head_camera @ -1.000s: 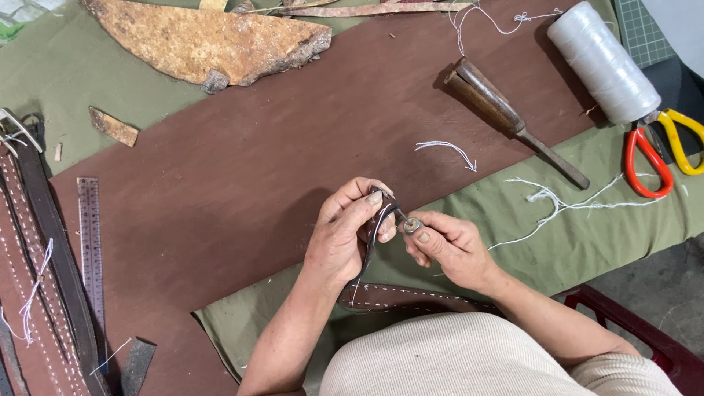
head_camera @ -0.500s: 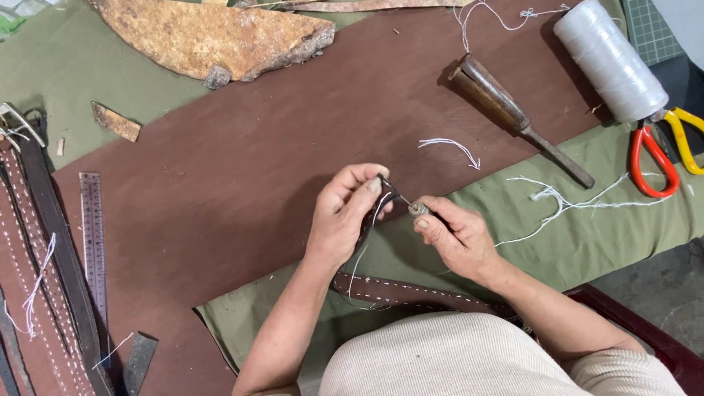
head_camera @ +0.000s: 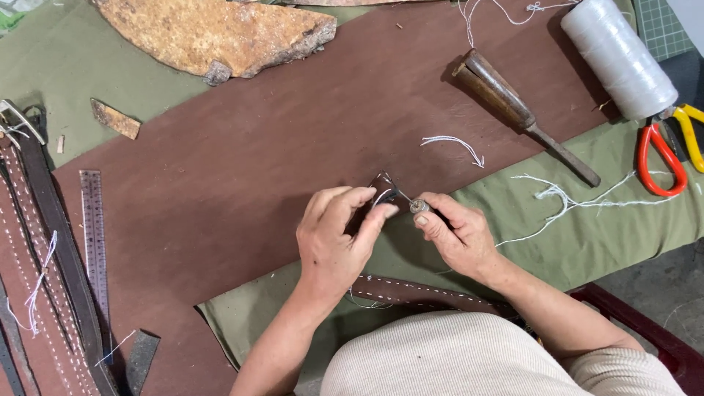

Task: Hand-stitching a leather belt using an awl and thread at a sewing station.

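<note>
My left hand (head_camera: 334,238) pinches the dark leather strap end (head_camera: 383,185) over the brown leather sheet (head_camera: 220,169) | my right hand (head_camera: 458,235) grips a small awl (head_camera: 418,207) tight, tip at the strap | risk: awl slipping into my left fingers (head_camera: 374,216), which sit just beside the tip.
</note>
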